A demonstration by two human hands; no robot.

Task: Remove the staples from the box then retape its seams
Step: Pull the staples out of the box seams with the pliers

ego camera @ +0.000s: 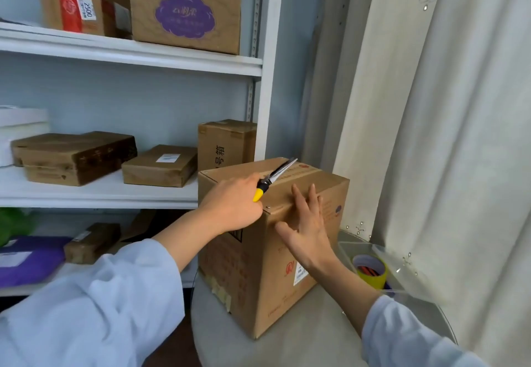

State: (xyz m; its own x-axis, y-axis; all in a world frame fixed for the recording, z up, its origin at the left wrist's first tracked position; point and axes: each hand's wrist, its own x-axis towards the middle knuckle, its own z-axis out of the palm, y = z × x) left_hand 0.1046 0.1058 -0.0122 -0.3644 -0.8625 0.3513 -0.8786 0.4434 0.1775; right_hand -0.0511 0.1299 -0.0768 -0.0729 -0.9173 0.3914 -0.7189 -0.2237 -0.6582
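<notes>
A brown cardboard box [253, 274] stands upright on a round table [316, 332], its top flaps closed. My left hand [232, 204] grips the yellow-and-black handle of pliers [277, 175], and their metal jaws lie over the box's top seam. My right hand [306, 231] presses flat, fingers spread, against the box's right face just under the top edge. A small metal staple [268, 207] shows at the near top corner. A yellow roll of tape [370, 270] sits in a clear tray [402, 286] to the right.
White shelves [129, 62] on the left hold several cardboard parcels and a purple bag [26, 260]. A pale curtain [445, 136] hangs close behind and to the right of the table.
</notes>
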